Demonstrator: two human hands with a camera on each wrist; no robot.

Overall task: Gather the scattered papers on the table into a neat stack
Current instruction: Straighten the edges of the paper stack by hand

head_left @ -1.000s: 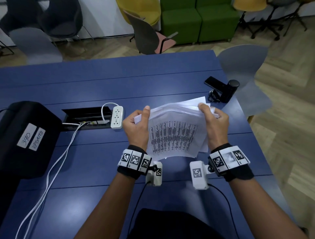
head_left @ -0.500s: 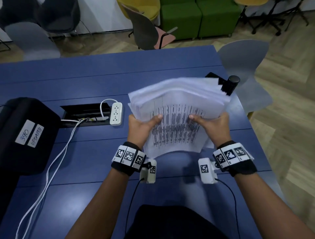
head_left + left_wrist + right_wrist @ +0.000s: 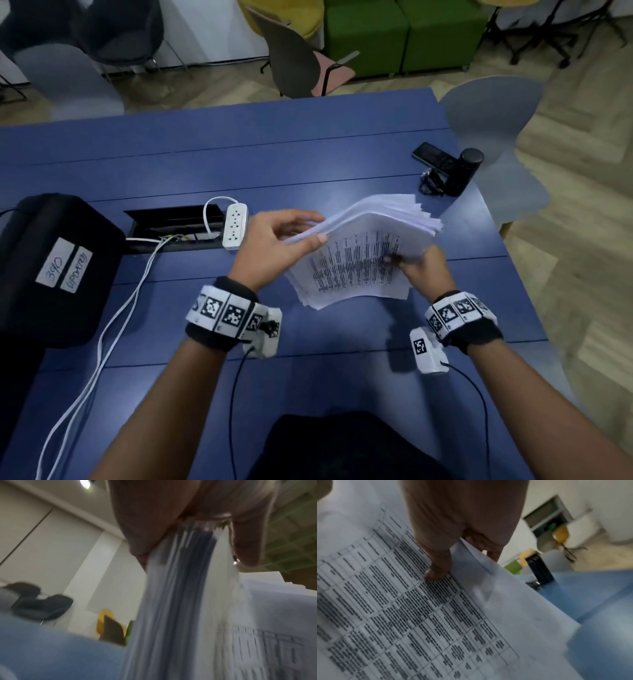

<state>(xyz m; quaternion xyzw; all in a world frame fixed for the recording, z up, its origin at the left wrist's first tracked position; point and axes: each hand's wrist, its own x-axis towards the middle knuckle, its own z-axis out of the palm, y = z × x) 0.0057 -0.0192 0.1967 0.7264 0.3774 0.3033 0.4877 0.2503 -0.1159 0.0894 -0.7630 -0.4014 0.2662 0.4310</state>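
Observation:
A thick bundle of white papers with a printed table on top is held tilted above the blue table. My left hand pinches the bundle's left edge between thumb and fingers; in the left wrist view the sheet edges run down from the pinching fingers. My right hand grips the right side, thumb on the printed page and fingers underneath. The sheets are fanned unevenly at the far corner.
A black case with white labels sits at the left. A cable slot, white power strip and white cables lie left of centre. A black cylinder and phone stand at the far right. A grey chair stands beyond the table's right edge.
The bundle has tipped down from upright to a slanted, nearly flat pose. My left hand has shifted up to pinch the left edge; my right hand has stayed at the right side.

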